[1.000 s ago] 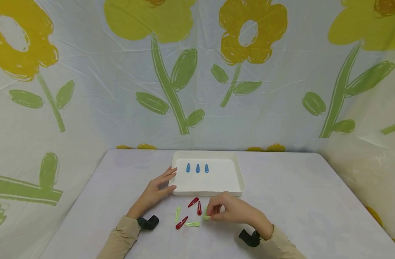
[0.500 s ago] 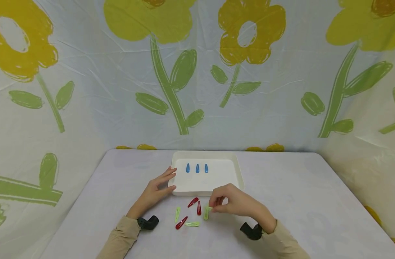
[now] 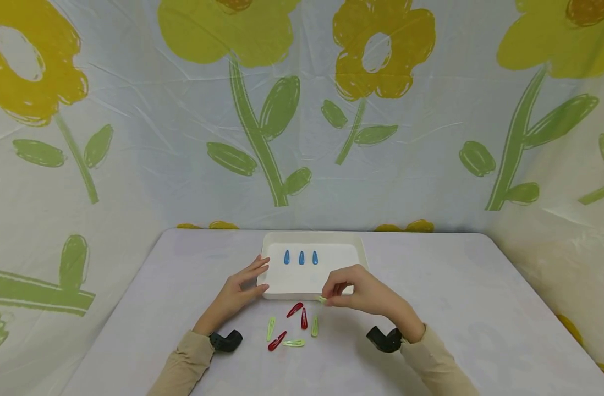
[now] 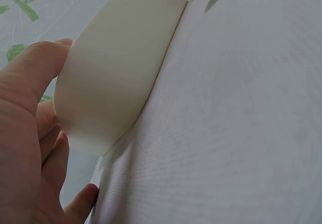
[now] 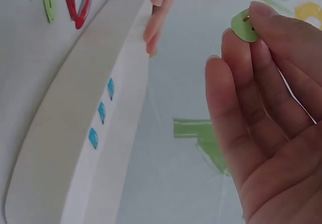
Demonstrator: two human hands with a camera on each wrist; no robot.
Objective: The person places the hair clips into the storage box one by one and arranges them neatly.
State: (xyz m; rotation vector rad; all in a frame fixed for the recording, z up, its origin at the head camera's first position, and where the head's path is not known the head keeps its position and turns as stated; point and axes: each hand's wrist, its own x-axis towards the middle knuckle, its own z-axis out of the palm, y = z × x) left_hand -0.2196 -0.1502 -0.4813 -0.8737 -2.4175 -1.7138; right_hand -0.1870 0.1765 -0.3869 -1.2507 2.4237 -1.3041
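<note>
My right hand (image 3: 356,289) pinches a light green snap hair clip (image 5: 243,28) between thumb and fingertips, in front of the tray's front wall in the head view. The left hand (image 3: 239,291) rests at the left side of a white tray (image 3: 287,295), fingers loosely extended along its rim. Inside that tray lie three blue hair clips (image 3: 301,258) in a row, tips pointing away. On the table before it are several loose clips, among them a red hair clip (image 3: 304,318) and a green hair clip (image 3: 314,326).
Another red clip (image 3: 277,341) and a green clip (image 3: 294,343) lie nearer the table's front edge. The white table (image 3: 430,275) meets a flower-printed cloth (image 3: 183,137) at the back. Each wrist wears a black camera mount (image 3: 226,341).
My right hand has lifted a green clip from the group and moved it away from me toward the tray's front edge. The left hand has stayed in place.
</note>
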